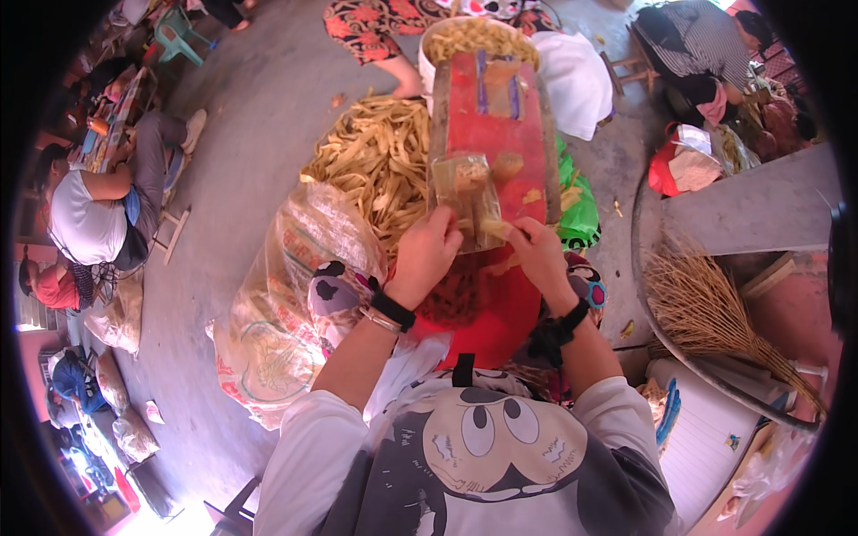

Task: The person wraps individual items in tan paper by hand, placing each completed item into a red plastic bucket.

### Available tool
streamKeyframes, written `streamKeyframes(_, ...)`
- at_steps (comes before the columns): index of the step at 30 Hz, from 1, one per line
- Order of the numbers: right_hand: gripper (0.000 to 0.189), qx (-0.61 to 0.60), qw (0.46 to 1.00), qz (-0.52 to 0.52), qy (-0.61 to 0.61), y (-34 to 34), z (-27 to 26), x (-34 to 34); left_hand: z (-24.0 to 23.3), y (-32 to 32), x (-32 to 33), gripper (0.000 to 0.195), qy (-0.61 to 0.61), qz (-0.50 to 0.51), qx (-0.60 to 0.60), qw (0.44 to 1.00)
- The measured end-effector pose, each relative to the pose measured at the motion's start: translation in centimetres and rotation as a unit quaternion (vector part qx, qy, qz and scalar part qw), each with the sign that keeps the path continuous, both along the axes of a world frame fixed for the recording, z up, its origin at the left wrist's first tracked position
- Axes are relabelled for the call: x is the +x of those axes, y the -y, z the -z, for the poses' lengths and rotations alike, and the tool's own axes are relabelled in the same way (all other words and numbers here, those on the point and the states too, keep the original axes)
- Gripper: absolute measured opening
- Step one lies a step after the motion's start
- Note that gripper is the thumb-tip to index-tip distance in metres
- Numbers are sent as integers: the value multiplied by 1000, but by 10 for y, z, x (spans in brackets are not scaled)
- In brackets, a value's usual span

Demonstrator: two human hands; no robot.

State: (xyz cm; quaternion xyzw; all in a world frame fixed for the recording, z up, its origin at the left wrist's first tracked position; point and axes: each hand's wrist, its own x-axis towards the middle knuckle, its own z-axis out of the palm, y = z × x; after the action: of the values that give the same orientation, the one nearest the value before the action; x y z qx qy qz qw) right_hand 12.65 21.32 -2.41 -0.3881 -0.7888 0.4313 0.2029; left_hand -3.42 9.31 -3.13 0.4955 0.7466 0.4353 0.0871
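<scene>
A small clear plastic bag (479,231) lies over the near half of a red wooden board (462,127) in front of me. My left hand (425,258) is at its lower left corner, thumb and fingers closed on the plastic. Between the fingertips of my right hand (539,258) is the end of a pale yellow strip (495,228), which overlaps the bag's right side; whether it is inside cannot be told. Brown pieces show through or beside the bag. Farther up the board, a flat brown piece (499,90) sits between two purple strips (481,84).
Left of the board, dried yellow strips (382,157) are heaped above a woven plastic sack (288,335). A white tub (425,63) of strips stands beyond. To the right are a green plastic bag (580,214) and a twig broom (704,301). Other people sit working at both sides.
</scene>
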Motion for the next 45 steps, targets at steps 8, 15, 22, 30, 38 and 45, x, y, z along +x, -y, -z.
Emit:
streamKeyframes(8, 15, -425, 898, -79, -80, 27, -35, 31, -56, 49, 34, 29, -73, 50, -12, 996)
streamKeyframes(15, 14, -457, 850, -259, 40, 29, -62, 57, -32, 61, 20, 24, -85, 73, 37, 993)
streamKeyframes(22, 30, -225, 911, -311, -150, 56, -43, 44, -43, 90, 69, 25, 543, 324, -192, 751)
streamKeyframes(30, 27, -380, 902, -156, -133, 69, -51, 51, -44, 71, 65, 39, 571, 169, -61, 801)
streamKeyframes(38, 21, -436, 884, -103, -133, 70, -39, 57, -38, 62, 72, 22, 508, 179, -129, 833)
streamKeyframes(45, 20, -554, 799, -92, -214, 76, -10, 56, -57, 66, 69, 22, 35, 232, 26, 972)
